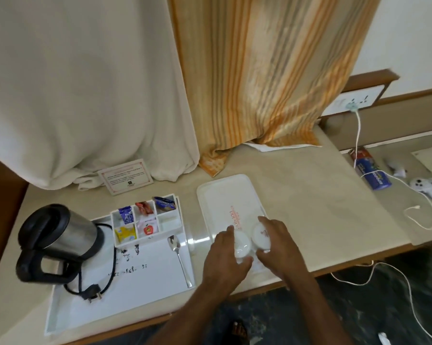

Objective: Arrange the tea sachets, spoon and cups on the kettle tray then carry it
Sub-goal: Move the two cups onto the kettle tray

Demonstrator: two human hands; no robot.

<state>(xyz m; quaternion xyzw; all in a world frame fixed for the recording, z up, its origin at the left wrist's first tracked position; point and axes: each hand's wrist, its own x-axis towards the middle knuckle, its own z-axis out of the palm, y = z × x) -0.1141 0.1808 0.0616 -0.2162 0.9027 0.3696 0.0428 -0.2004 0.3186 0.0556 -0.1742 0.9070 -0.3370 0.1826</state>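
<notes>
Two white cups stand on a small white tray with red lettering. My left hand is wrapped around the left cup. My right hand grips the right cup. To the left lies the large white kettle tray. On it stand a steel and black kettle with its black cord and plug, a white divided box of tea sachets, and a metal spoon along the tray's right edge.
White and orange-striped curtains hang down onto the counter at the back. A printed card stands beside the sachet box. At the right are a blue packet, a white charging cable, white plugs and a wall socket. The counter's front edge runs close below my hands.
</notes>
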